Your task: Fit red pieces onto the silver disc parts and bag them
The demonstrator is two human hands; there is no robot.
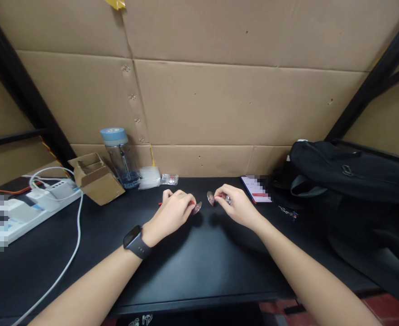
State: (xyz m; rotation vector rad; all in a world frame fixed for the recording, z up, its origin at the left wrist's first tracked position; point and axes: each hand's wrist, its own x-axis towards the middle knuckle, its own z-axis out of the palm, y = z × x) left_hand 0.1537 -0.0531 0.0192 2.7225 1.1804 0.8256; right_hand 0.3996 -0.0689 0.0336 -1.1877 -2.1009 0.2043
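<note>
My left hand (177,208), with a dark watch (136,240) on its wrist, pinches a small clear suction cup (197,208). A red piece sticks out on the far side of that hand. Facing it across a short gap, a second clear suction cup (211,198) with a red part is gripped between the thumb and fingers of my right hand (235,203). Both cups are held just above the black table (199,267), their discs tilted toward each other and apart. The fingers hide most of the red parts.
At the back stand a blue-lidded bottle (118,156), an open cardboard box (99,179), clear plastic packaging (149,177) and a small packet (170,179). A power strip (26,217) with a white cable lies left. Right are a phone (256,189), keychain (289,213) and black bag (349,181).
</note>
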